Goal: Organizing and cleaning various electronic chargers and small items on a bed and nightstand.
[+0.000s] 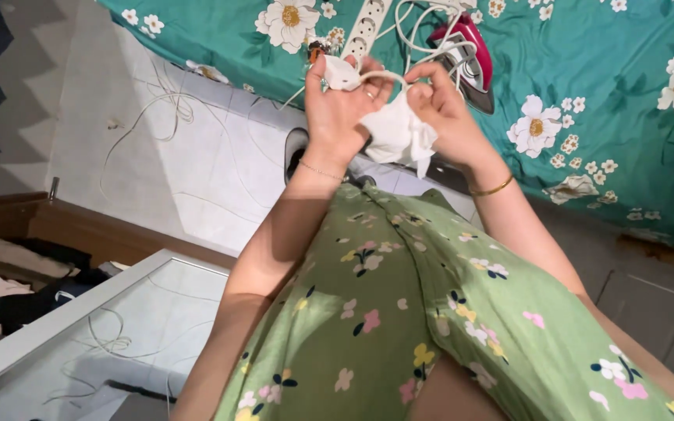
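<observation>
**Two hands bunched around a small white cloth**

Much is tucked out of sight here — the white cloth (399, 132) is crumpled between both hands, so its full shape cannot be made out, and a thin looped edge arches from one hand to the other. The left hand (337, 105) is closed on the cloth's upper corner, thumb and fingers pinching it; the right hand (446, 109) curls shut over the other side, fingertips buried in the folds. Both are raised above the lap of a green flowered dress (407, 312).

Behind the hands lies a teal floral sheet (587, 70), and on it a red-and-white iron (473, 58), half hidden by the right hand and tangled white cords (431, 31). A white power strip (368, 23) is cut off at the top edge.

Lower left, an open wooden drawer (17, 226) holds dark and pale clothes (25, 300) — too jumbled to tell apart.
</observation>
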